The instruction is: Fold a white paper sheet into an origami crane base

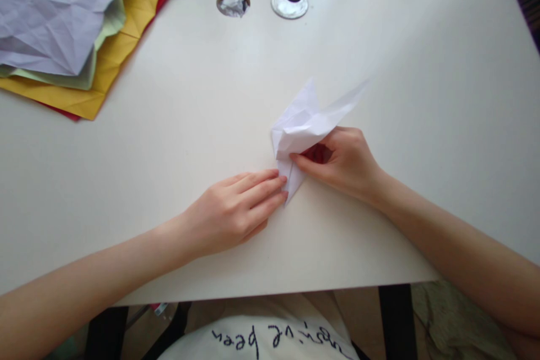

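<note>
A piece of white paper (304, 126), folded into pointed flaps, lies on the white table in front of me. One long flap stands raised toward the upper right, and a narrow point reaches down toward me. My right hand (341, 160) pinches the paper at its right side, the thumb on the fold and the other fingers partly hidden under the raised flap. My left hand (244, 205) lies flat on the table, its fingers stretched out and the fingertips touching the lower left edge of the paper.
Creased sheets are stacked at the far left of the table (177, 259): a lavender sheet (54, 17) on top, then pale green, yellow (126, 48) and red ones. A round hole (233, 4) with crumpled material inside and a silvery disc cap (290, 8) are at the back.
</note>
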A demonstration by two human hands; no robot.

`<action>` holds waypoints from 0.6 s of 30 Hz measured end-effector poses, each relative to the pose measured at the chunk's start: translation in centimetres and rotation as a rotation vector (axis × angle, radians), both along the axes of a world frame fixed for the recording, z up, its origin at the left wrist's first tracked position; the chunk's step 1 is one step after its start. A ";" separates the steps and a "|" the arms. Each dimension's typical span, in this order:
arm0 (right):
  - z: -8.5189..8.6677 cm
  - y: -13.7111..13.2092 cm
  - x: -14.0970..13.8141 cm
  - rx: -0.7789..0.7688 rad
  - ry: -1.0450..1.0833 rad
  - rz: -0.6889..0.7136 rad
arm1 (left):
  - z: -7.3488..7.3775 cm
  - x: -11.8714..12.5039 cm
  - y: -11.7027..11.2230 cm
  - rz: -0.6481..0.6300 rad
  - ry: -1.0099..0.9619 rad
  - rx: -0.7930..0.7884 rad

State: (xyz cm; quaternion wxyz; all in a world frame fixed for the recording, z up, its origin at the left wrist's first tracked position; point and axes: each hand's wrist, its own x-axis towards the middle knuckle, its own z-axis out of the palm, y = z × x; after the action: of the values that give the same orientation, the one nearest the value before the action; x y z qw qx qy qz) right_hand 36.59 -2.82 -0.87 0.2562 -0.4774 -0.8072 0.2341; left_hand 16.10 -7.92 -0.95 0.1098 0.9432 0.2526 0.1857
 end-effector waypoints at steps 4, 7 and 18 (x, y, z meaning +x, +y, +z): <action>0.0 0.0 0.0 0.011 -0.014 0.000 | 0.0 0.1 0.1 0.016 -0.003 -0.015; 0.0 0.0 0.0 -0.005 -0.027 -0.006 | 0.4 0.1 0.3 0.022 0.012 -0.046; 0.1 0.0 0.0 0.007 -0.037 -0.013 | 1.5 -0.7 0.5 -0.046 0.138 -0.150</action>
State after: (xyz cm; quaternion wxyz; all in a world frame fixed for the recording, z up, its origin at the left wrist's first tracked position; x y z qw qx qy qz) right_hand 36.60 -2.80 -0.76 0.2444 -0.4860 -0.8095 0.2208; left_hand 15.44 -7.47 0.59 0.1667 0.9485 0.2511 0.0981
